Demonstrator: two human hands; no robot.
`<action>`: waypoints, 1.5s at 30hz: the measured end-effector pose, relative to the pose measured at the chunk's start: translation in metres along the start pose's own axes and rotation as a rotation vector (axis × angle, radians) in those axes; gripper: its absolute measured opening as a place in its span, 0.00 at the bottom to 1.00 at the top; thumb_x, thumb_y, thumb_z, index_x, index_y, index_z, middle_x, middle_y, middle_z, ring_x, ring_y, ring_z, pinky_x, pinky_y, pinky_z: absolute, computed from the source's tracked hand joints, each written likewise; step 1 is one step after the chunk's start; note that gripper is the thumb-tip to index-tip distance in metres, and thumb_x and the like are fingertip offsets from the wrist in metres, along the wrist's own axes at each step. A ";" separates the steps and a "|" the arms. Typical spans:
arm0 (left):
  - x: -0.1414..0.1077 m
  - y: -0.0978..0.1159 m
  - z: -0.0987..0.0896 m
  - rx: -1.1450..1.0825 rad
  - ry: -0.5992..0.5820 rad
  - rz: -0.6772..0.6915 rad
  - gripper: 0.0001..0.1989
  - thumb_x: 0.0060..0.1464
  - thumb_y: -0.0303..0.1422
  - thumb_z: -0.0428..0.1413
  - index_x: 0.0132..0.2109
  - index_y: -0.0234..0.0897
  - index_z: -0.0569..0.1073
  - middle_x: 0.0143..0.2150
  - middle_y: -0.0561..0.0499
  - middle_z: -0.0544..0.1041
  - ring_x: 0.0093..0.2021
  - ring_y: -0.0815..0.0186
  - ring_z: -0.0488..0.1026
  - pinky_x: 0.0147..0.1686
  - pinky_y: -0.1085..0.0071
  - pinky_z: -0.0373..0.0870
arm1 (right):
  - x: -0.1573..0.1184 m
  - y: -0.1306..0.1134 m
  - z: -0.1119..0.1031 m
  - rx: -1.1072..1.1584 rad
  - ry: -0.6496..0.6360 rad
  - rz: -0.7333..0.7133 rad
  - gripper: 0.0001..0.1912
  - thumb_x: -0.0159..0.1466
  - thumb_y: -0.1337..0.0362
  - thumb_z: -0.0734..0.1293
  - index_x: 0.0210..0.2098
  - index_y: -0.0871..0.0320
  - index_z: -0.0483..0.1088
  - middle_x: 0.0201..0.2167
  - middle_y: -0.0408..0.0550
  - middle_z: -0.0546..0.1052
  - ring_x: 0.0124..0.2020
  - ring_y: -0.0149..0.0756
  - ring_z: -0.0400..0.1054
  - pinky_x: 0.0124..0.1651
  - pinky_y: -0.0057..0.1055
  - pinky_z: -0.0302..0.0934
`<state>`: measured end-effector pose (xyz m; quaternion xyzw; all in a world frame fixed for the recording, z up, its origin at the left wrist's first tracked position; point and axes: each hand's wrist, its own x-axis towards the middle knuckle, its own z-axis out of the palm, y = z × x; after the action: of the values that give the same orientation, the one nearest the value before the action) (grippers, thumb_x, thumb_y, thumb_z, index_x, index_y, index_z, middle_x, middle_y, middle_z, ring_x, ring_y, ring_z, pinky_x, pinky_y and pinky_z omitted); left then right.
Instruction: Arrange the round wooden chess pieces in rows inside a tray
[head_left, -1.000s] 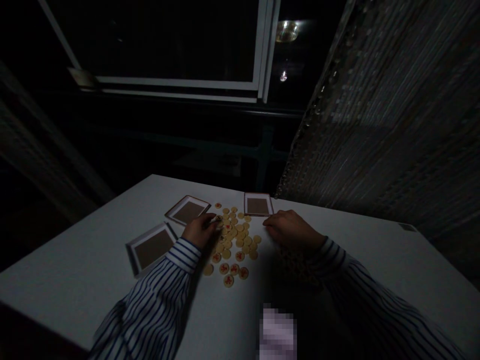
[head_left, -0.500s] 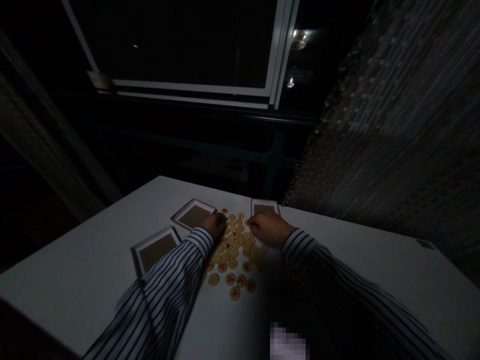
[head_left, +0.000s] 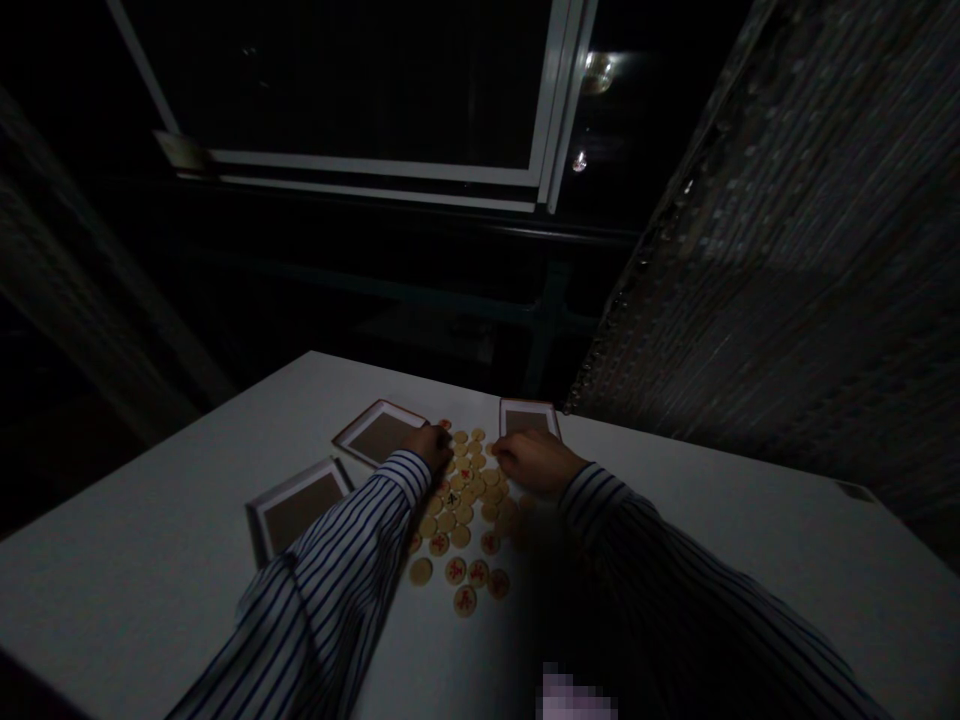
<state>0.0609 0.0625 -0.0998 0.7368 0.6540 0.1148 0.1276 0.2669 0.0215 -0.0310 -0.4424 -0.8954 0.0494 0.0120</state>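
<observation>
A loose heap of round, pale wooden Chinese chess pieces (head_left: 463,515) lies on the white table, some with red characters and one with a black one. At the heap's far left edge is my left hand (head_left: 430,446), its fingers curled down among the pieces; what they hold is hidden. Opposite it, my right hand (head_left: 536,460) is closed, thumb and forefinger together at a piece (head_left: 492,449) on the far right edge. Shadow and distance hide the exact grip. Several red-marked pieces (head_left: 465,600) lie face up nearer to me.
Three shallow open boxes or lids stand around the heap: one at far left (head_left: 376,437), one nearer left (head_left: 304,505) and one behind my right hand (head_left: 529,411). A bead curtain (head_left: 720,300) hangs at right. Beyond the white table (head_left: 187,500) is a dark window.
The view has shifted slightly, so the table and pieces sit a little lower and further left. Both hands stay nearly in place at the heap's far edges.
</observation>
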 end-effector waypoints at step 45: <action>-0.010 0.010 -0.014 -0.070 0.151 0.061 0.15 0.46 0.35 0.49 0.42 0.37 0.71 0.39 0.47 0.75 0.38 0.64 0.72 0.37 0.74 0.66 | -0.012 0.004 -0.006 0.036 0.016 0.035 0.17 0.59 0.64 0.54 0.44 0.55 0.67 0.43 0.49 0.72 0.44 0.37 0.64 0.46 0.30 0.52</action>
<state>0.0647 0.0523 -0.0834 0.7407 0.6346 0.1965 0.1000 0.2774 0.0146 -0.0249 -0.4581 -0.8863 0.0624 0.0264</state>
